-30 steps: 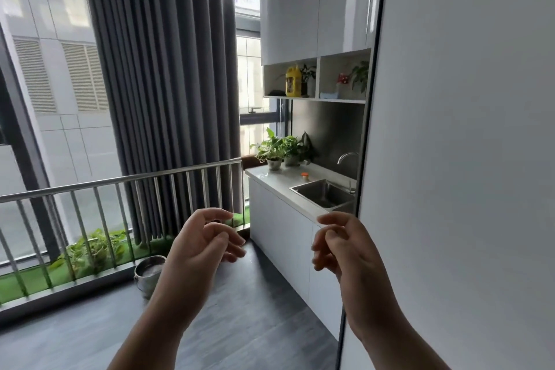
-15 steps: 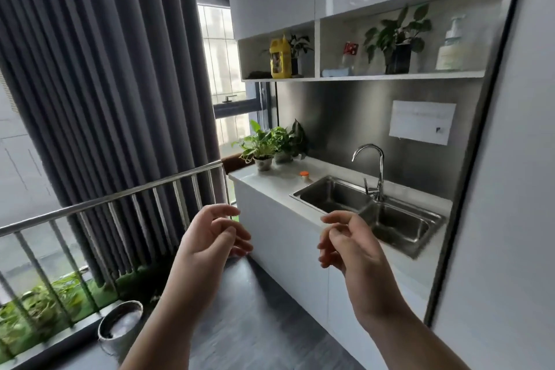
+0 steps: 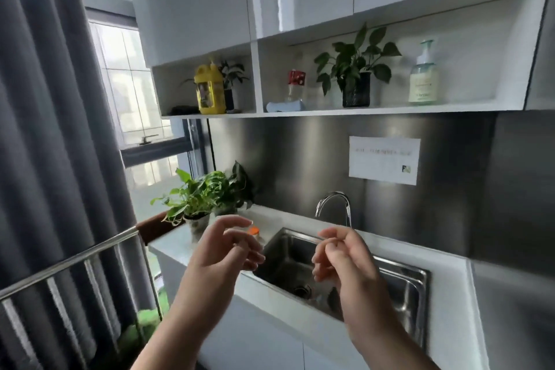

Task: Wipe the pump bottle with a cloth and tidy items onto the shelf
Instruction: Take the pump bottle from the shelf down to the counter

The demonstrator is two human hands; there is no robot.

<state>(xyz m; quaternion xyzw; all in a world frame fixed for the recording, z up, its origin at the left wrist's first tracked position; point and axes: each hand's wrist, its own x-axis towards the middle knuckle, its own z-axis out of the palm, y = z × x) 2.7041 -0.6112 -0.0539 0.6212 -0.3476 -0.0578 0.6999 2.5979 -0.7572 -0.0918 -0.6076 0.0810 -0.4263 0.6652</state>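
Note:
A pale green pump bottle [image 3: 423, 75] stands at the right end of the white wall shelf [image 3: 390, 110]. A folded light blue cloth [image 3: 285, 106] lies on the same shelf, left of a potted plant [image 3: 356, 69] in a dark pot. My left hand [image 3: 222, 252] and my right hand [image 3: 342, 255] hover side by side in front of the steel sink [image 3: 399, 288], well below the shelf. Both hands hold nothing, fingers loosely curled and apart.
A small bottle with a red label [image 3: 295, 81] stands behind the cloth. A yellow jug [image 3: 209, 90] sits in the left shelf bay. Leafy pot plants [image 3: 198, 198] and a small orange-capped item [image 3: 254, 231] stand on the counter. A tap [image 3: 333, 204] rises behind the sink. A metal railing [image 3: 69, 261] runs at left.
The view has swung right and moved closer to the sink counter, so the shelf with the pump bottle now shows fully. Both hands stay raised and empty.

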